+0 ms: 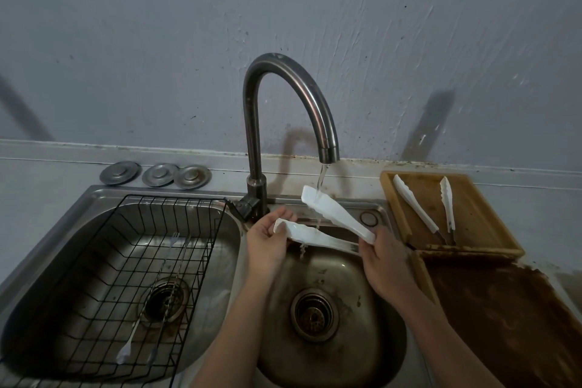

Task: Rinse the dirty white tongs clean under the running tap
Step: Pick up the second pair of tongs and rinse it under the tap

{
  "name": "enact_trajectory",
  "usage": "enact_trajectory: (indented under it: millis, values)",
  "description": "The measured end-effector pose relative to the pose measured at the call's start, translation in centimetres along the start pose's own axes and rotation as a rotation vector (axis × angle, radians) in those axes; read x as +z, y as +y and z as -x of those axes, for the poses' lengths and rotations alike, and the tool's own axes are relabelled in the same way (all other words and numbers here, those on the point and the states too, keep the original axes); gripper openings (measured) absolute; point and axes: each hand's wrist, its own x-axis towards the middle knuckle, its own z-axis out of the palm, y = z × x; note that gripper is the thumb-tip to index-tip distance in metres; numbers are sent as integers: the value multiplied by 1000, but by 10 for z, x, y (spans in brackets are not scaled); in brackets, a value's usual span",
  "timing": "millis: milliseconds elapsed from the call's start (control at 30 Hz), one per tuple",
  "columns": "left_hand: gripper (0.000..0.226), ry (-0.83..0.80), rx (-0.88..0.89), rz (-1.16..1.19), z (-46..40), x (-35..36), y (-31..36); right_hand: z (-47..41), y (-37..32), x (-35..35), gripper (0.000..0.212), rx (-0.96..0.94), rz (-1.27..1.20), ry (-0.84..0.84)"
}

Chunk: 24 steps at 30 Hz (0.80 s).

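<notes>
The tongs (338,217) are over the small sink (387,353), spread open like a V. The joined end sits in the right hand (382,261), which grips it. One arm of the tongs points up and left into the water (322,181) from the tap (285,98), and the water hits it near its tip. The other arm lies lower and points left, and the left hand (267,241) holds its tip with curled fingers. So the tongs run left to right between both hands (the lower arm gets only drips). I think the lower arm needs to go up under the water next. I can see no words or labels anywhere.
</notes>
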Motion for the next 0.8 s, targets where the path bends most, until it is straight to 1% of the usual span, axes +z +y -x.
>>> enact_trajectory:
  millis: [133, 200, 300, 400, 500, 567, 633, 667, 700, 733, 800]
  values:
    - [39, 24, 61, -52, 4, 4, -4, 3, 0, 1, 15, -33, -42, 25]
    - [40, 19, 75, -79, 6, 7, -8, 2, 2, 0, 12, -35, -71, 37]
    - [36, 22, 52, -53, 6, 8, -12, 1, 6, 0, 11, -19, -114, 17]
    - [30, 24, -18, -58, 4, 8, -13, 2, 13, 1, 8, -16, -137, 0]
    - [24, 28, -59, -130, 1, 7, -11, 4, 19, 2, 18, -20, -94, -95]
    - [25, 19, -59, -158, 0, 5, -8, 6, 18, 2, 37, -42, -74, -150]
    - [24, -19, -94, -84, 0, 5, -2, 7, 12, 2, 58, -75, -91, -164]
    - [25, -50, -111, -25, 0, 6, 2, 7, 10, 2, 62, -68, -129, -177]
    - [28, -78, -116, 16, 0, 7, 5, 6, 7, 2, 61, -37, -182, -198]
    - [35, -102, -121, 31, 0, 8, 8, 5, 6, 3, 60, 9, -227, -222]
    - [46, -126, -142, 27, 1, 8, 13, 3, 3, 7, 67, 81, -243, -258]
